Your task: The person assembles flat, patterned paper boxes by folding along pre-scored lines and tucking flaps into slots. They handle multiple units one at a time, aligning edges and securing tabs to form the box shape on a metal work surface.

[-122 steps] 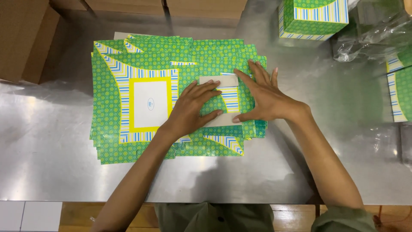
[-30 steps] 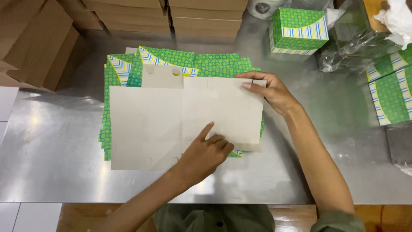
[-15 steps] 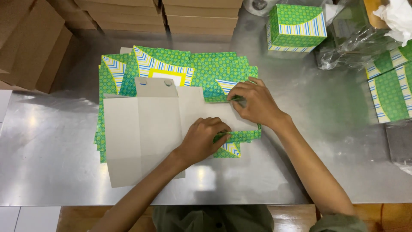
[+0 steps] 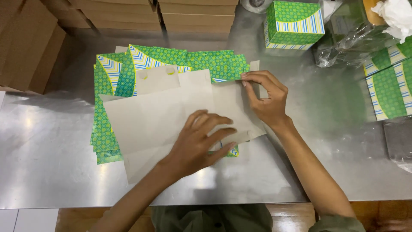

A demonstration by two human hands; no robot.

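The left hand (image 4: 199,144) lies open and flat, fingers spread, pressing the grey-backed flat cardboard box blank (image 4: 171,116), which rests printed side down on the stack of green patterned flat blanks (image 4: 103,124). The right hand (image 4: 266,99) pinches the blank's right-hand flap at its upper edge, thumb and fingertips closed on the card. A clean fold likely calls for steady palm pressure along the crease while the pinched flap swings over (the stack beneath could slide on the smooth steel). Around them spreads the stainless steel table (image 4: 51,163); a made-up green patterned box (image 4: 294,23) stands at the far edge, brown cartons (image 4: 124,10) behind.
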